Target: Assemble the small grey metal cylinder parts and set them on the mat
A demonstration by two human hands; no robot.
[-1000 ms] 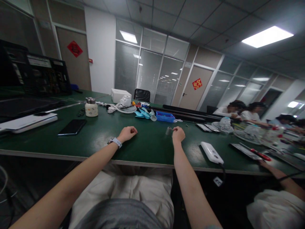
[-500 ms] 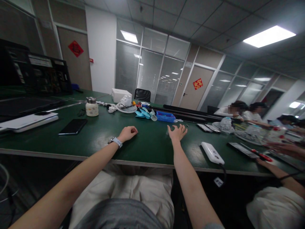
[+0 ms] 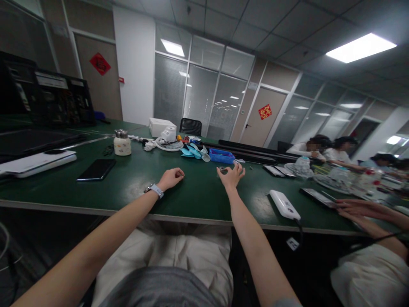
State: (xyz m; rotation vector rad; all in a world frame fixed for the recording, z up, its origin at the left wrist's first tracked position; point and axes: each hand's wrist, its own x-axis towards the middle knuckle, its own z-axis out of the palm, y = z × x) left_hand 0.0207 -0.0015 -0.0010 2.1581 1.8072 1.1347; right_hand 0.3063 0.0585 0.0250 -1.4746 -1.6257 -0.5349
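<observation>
- Your right hand (image 3: 231, 175) has moved a little left since half a second ago, its fingers spread around the cylinder (image 3: 223, 170); at your right, a co-worker's hands (image 3: 361, 209) have come together over the tablet (image 3: 318, 198).
- Nearest, your left hand (image 3: 171, 178) rests on the table (image 3: 191, 200) behind the watch (image 3: 156, 190), fingers curled narrow, nothing showing in them.
- You seem to be at the step of gripping or placing the cylinder: your right thumb and fingers stand wide, with it between them. You cannot tell from here whether they touch it.
- Your next move seems to call for a steady wrist and, if you mean to grip, an even closing of thumb and fingers.
- You see the cylinder as small, grey and partly hidden by your hand; its markings are too blurred to read.
- Beyond it, you have the blue tray (image 3: 221, 156), just past your fingertips.
</observation>
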